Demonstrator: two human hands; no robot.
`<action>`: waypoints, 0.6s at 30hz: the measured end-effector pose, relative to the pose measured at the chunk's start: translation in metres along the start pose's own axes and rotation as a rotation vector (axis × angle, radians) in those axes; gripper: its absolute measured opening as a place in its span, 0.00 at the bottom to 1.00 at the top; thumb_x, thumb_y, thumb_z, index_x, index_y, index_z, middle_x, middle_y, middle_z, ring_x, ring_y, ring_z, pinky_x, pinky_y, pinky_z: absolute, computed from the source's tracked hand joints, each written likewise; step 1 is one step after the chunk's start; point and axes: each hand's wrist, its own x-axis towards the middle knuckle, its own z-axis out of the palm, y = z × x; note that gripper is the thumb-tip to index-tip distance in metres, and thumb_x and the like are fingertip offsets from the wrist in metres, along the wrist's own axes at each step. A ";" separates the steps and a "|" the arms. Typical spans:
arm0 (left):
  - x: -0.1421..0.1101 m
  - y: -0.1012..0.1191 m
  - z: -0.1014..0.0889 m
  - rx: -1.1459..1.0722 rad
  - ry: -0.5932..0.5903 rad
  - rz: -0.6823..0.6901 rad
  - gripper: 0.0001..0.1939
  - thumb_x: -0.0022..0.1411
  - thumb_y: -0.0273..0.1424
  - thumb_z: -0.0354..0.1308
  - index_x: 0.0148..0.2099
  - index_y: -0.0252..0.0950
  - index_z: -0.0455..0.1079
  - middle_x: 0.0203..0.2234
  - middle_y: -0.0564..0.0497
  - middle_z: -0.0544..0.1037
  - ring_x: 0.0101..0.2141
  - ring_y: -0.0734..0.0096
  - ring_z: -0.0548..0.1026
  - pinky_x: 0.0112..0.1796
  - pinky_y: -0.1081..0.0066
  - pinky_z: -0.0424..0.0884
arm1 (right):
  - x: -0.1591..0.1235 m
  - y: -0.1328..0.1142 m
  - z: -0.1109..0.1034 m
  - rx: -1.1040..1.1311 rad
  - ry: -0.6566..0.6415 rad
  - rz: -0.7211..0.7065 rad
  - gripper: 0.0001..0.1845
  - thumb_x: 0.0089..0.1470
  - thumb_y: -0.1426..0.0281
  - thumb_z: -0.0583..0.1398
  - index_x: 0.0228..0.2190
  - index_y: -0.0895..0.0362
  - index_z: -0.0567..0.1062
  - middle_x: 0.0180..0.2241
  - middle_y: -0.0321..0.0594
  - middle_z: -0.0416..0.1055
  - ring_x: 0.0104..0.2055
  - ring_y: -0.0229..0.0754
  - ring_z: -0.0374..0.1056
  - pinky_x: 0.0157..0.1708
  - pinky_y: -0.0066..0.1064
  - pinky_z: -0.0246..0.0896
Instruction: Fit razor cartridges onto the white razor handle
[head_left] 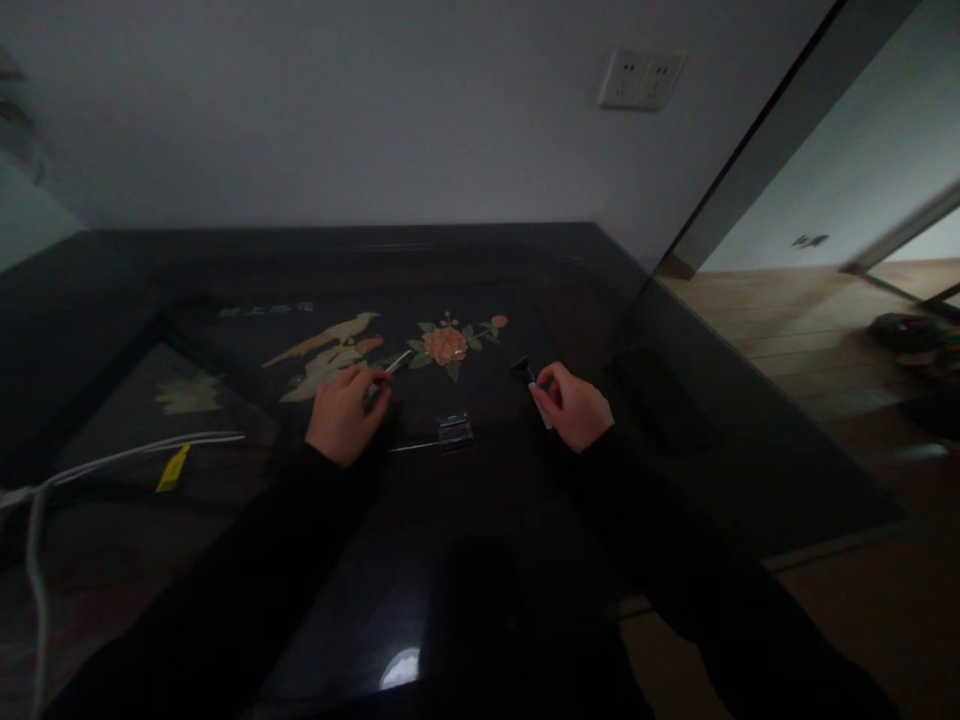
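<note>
My left hand (345, 415) grips a thin stick (399, 361) between thumb and fingers, its pale tip pointing up and right toward the printed flower (445, 346). My right hand (577, 407) pinches the pale handle of a tool (541, 407), its dark, flared head tilted up and left, just above or on the dark table (765, 450); I can't tell which. Between my hands and a little nearer me lies a small clear box (454, 430). At far left runs a white cable (135, 458) with a yellow tag (174, 468).
</note>
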 end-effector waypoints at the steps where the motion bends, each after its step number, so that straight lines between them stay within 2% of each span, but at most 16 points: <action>1: -0.002 0.005 0.000 0.001 -0.021 0.027 0.10 0.61 0.32 0.50 0.42 0.37 0.70 0.38 0.47 0.75 0.38 0.63 0.72 0.40 0.64 0.66 | 0.000 -0.001 -0.002 0.009 0.034 -0.025 0.05 0.55 0.67 0.55 0.34 0.55 0.69 0.24 0.34 0.66 0.25 0.37 0.61 0.25 0.27 0.46; 3: -0.004 0.014 -0.002 0.020 -0.038 0.081 0.10 0.61 0.32 0.50 0.42 0.38 0.70 0.38 0.47 0.75 0.42 0.61 0.72 0.42 0.63 0.65 | 0.000 -0.004 -0.006 0.033 0.096 -0.076 0.05 0.55 0.68 0.55 0.32 0.56 0.70 0.23 0.33 0.64 0.26 0.38 0.61 0.26 0.27 0.48; 5: -0.004 0.016 -0.006 0.061 0.000 0.087 0.10 0.62 0.33 0.50 0.42 0.39 0.70 0.39 0.47 0.75 0.45 0.59 0.71 0.44 0.62 0.65 | 0.001 -0.006 -0.009 0.059 0.134 -0.114 0.04 0.54 0.69 0.56 0.31 0.56 0.70 0.22 0.33 0.61 0.26 0.38 0.61 0.28 0.27 0.49; 9: 0.001 0.000 -0.012 0.144 0.056 -0.001 0.11 0.61 0.34 0.50 0.44 0.37 0.68 0.40 0.44 0.73 0.42 0.59 0.72 0.42 0.63 0.67 | 0.001 -0.008 -0.010 0.076 0.120 -0.145 0.06 0.55 0.70 0.55 0.29 0.57 0.71 0.22 0.34 0.61 0.27 0.39 0.60 0.30 0.28 0.50; 12: 0.002 -0.011 -0.009 0.214 -0.043 -0.095 0.13 0.61 0.37 0.51 0.44 0.35 0.66 0.41 0.41 0.71 0.36 0.60 0.73 0.36 0.65 0.68 | 0.000 -0.009 -0.007 0.067 0.059 -0.147 0.07 0.56 0.70 0.54 0.30 0.57 0.72 0.24 0.35 0.63 0.28 0.39 0.60 0.30 0.28 0.50; 15: 0.002 -0.015 -0.003 0.209 -0.137 -0.136 0.11 0.62 0.36 0.49 0.40 0.36 0.66 0.36 0.43 0.74 0.31 0.62 0.73 0.31 0.67 0.67 | -0.002 -0.011 -0.005 0.063 0.018 -0.152 0.07 0.56 0.69 0.54 0.30 0.56 0.72 0.24 0.35 0.63 0.29 0.39 0.60 0.30 0.28 0.50; 18: 0.003 -0.013 -0.005 0.159 -0.159 -0.165 0.09 0.61 0.35 0.49 0.35 0.37 0.66 0.31 0.45 0.75 0.30 0.62 0.74 0.30 0.68 0.67 | -0.002 -0.011 -0.005 0.070 0.013 -0.151 0.07 0.56 0.70 0.54 0.31 0.57 0.72 0.24 0.35 0.63 0.29 0.38 0.60 0.31 0.28 0.50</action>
